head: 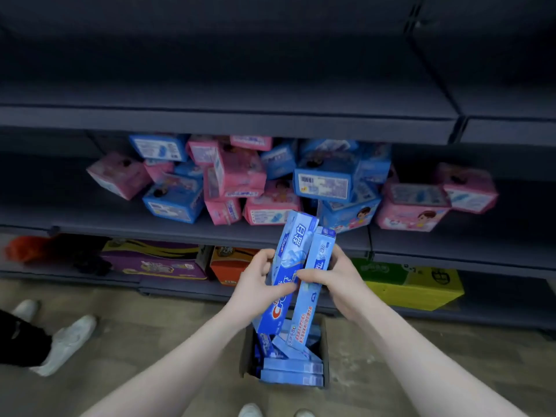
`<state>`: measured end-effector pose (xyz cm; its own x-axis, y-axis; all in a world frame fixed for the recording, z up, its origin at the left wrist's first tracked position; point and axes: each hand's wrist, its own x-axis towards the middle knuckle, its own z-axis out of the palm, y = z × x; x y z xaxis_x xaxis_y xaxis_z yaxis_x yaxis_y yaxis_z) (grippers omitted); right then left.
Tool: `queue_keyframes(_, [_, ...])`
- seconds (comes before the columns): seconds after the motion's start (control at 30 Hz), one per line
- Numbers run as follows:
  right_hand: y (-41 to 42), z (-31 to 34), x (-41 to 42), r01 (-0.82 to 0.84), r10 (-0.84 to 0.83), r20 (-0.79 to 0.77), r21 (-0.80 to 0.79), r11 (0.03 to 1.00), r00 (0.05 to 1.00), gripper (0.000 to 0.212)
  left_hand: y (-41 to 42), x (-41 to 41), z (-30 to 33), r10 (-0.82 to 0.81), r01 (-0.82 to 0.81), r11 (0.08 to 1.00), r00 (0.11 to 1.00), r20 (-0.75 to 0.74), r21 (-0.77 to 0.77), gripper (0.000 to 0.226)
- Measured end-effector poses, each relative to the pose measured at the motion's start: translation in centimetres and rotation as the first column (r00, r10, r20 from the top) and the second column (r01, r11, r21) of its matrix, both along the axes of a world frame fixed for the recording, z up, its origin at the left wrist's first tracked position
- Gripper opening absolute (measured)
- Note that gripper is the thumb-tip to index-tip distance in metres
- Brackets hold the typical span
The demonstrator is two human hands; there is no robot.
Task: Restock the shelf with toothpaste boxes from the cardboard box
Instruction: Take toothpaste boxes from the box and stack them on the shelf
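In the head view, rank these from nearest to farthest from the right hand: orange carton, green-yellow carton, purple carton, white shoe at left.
1. green-yellow carton, bottom shelf, just right of the right hand.
2. orange carton, bottom shelf, left.
3. purple carton, farther left.
4. white shoe, floor, far left.

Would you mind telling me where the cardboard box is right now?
The cardboard box sits on the floor at bottom centre, between the forearms, below both hands and beneath the lowest shelf.

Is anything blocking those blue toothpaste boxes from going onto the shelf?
Partly. The pink and blue cartons are heaped across the middle shelf behind the toothpaste boxes; its bare left end looks open.
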<state>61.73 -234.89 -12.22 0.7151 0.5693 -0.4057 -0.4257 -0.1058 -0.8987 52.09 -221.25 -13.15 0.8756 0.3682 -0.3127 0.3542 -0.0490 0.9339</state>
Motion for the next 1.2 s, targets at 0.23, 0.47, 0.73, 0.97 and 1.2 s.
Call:
queue_keyframes(0.23, [0.4,9.1,-0.2,0.007,-0.020,0.171,0.076,0.997,0.985,0.049,0.7,0.0,8.3,-0.004,-0.009,0.994,0.992,0.128,0.105,0.041])
queue_keyframes(0.47, [0.7,18.2,0.4,0.044,-0.096,0.236,0.214,0.976,0.967,0.037,2.1,1.1,17.2,-0.098,0.033,0.954,0.974,0.206,0.297,0.043])
queue_keyframes(0.73, [2.1,26.7,2.7,0.026,-0.130,0.224,0.415,0.909,0.966,0.035,4.1,3.7,26.3,-0.149,-0.014,0.867,0.947,0.285,0.498,0.039])
queue_keyframes(0.97, [4.6,28.5,4.3,0.077,-0.174,0.173,0.461,0.884,0.969,0.031,6.2,5.7,29.2,-0.178,-0.011,0.817,0.946,0.270,0.577,0.037])
queue_keyframes(1.2, [8.2,27.7,7.1,0.142,-0.205,0.085,0.474,0.869,0.975,0.029,10.3,8.3,29.3,-0.233,0.037,0.747,0.950,0.210,0.664,0.040])
